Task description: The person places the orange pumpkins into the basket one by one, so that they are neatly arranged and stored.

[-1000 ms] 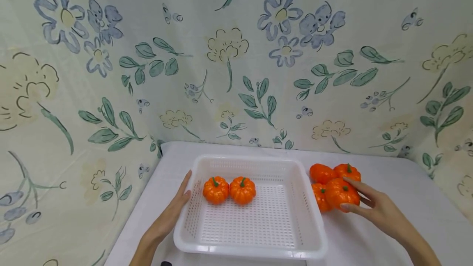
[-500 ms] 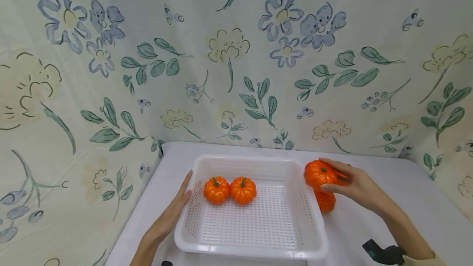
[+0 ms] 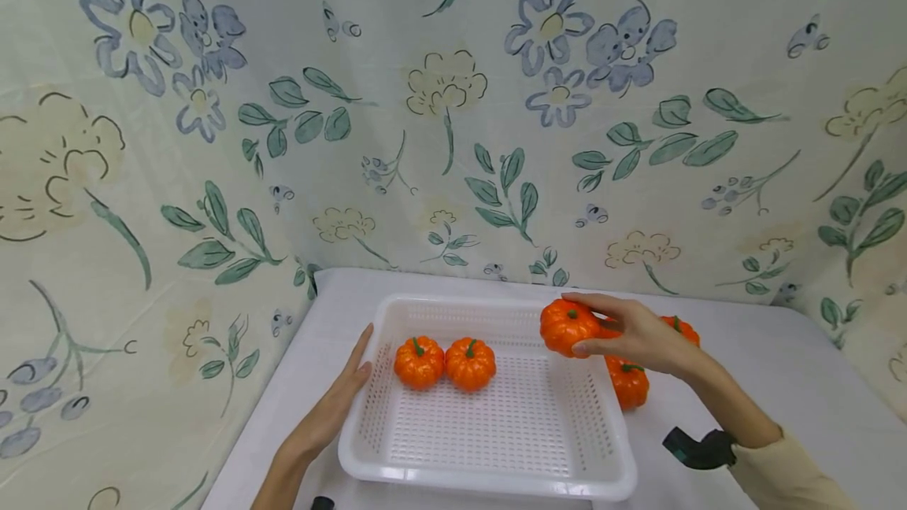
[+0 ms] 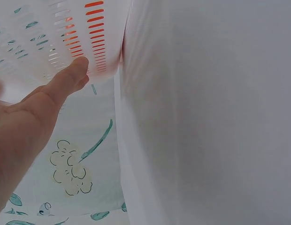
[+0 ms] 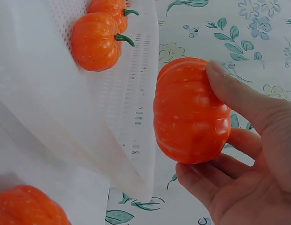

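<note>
My right hand point(image 3: 631, 330) grips a small orange pumpkin point(image 3: 567, 327) between thumb and fingers, above the right side of a white plastic basket point(image 3: 482, 482). The right wrist view shows the held pumpkin point(image 5: 192, 110) up close, thumb on one side and fingertips on the other. Two more pumpkins with green stems, one on the left point(image 3: 419, 363) and one beside it point(image 3: 471, 364), sit inside the basket near its left wall. My left hand point(image 3: 329, 408) rests against the basket's left side with fingers straight; in the left wrist view its fingertips meet the slotted wall point(image 4: 96, 42).
Outside the basket's right wall, another pumpkin point(image 3: 627, 384) lies on the white tablecloth point(image 3: 765, 368). Farther back, one more pumpkin point(image 3: 683, 329) is partly hidden by my right hand. A floral curtain point(image 3: 453, 140) hangs behind the table.
My right hand has lifted a pumpkin from the group at the right and carried it left, over the basket's right rim. The left hand stays at the basket's side.
</note>
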A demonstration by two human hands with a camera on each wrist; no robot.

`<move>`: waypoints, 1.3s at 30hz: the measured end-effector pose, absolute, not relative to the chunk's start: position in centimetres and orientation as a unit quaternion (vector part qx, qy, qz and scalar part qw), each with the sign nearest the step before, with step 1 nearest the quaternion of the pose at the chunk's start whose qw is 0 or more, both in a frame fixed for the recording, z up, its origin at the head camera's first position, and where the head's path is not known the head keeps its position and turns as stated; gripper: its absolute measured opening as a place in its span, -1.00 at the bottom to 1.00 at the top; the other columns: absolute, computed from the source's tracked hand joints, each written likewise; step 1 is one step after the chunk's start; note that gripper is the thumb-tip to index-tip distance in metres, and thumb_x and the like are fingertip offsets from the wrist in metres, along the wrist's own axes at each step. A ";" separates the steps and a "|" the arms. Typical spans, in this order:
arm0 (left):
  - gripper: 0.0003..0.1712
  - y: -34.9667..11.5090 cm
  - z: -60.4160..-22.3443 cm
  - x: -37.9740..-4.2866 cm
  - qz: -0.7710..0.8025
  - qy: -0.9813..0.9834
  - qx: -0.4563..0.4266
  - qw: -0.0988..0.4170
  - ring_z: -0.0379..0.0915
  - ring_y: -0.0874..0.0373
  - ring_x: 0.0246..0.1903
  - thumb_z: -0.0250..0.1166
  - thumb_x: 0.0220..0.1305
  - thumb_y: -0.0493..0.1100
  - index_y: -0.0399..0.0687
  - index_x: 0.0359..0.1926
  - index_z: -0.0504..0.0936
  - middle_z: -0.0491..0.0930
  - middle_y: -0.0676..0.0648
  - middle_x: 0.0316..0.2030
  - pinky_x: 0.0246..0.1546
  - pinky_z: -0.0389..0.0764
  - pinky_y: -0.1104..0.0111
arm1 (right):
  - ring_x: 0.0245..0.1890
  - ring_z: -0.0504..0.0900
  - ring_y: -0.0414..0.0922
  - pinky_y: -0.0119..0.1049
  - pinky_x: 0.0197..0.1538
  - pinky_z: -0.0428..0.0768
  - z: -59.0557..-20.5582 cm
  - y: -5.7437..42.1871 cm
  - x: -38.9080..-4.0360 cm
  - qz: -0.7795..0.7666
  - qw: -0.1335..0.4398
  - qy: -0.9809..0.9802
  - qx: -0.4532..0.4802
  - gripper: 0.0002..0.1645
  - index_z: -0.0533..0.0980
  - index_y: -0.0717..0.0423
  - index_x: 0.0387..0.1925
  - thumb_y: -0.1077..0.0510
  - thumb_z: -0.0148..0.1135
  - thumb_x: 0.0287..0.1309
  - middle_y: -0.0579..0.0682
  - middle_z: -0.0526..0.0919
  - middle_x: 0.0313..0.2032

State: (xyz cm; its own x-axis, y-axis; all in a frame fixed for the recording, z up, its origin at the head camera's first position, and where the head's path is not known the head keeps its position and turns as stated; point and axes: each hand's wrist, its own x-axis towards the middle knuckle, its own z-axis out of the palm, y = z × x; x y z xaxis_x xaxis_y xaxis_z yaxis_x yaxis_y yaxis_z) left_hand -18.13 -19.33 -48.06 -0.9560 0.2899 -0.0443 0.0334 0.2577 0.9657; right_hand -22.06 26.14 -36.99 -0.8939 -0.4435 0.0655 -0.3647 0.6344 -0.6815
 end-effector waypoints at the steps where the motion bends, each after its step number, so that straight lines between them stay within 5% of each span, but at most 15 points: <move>1: -0.31 -19.3 -48.1 -18.1 0.601 0.786 0.103 0.106 -0.51 -0.21 0.66 -0.28 0.66 0.21 0.50 0.66 -0.29 -0.40 0.06 0.69 0.49 -0.38 -0.33 | 0.32 0.53 0.36 0.17 0.13 0.70 -36.9 25.8 -22.2 -0.367 0.060 0.900 -0.227 -0.07 0.38 0.04 0.49 -0.07 0.53 0.14 0.27 0.43 0.44; 8: -0.30 -19.4 -48.2 -18.2 0.600 0.786 0.112 0.103 -0.52 -0.21 0.66 -0.29 0.66 0.18 0.46 0.66 -0.30 -0.41 0.04 0.69 0.48 -0.39 -0.35 | 0.36 0.51 0.33 0.35 0.28 0.53 -37.2 23.6 -23.4 -0.377 0.109 0.892 -0.223 -0.07 0.41 0.09 0.46 -0.06 0.56 0.11 0.23 0.48 0.42; 22: -0.31 -19.5 -48.3 -18.0 0.600 0.786 0.111 0.099 -0.50 -0.23 0.66 -0.29 0.66 0.18 0.49 0.66 -0.29 -0.39 0.03 0.69 0.48 -0.35 -0.33 | 0.30 0.57 0.28 0.07 0.18 0.70 -39.1 20.6 -25.2 -0.381 0.178 0.880 -0.221 -0.09 0.42 0.13 0.45 0.04 0.58 0.10 0.25 0.49 0.40; 39: -0.31 -19.4 -48.1 -17.9 0.603 0.783 0.114 0.103 -0.49 -0.25 0.66 -0.30 0.67 0.17 0.45 0.67 -0.30 -0.41 0.02 0.69 0.47 -0.34 -0.33 | 0.37 0.51 0.26 0.10 0.27 0.64 -40.4 19.3 -25.4 -0.343 0.199 0.896 -0.198 -0.22 0.54 0.09 0.33 0.12 0.60 0.04 0.13 0.58 0.34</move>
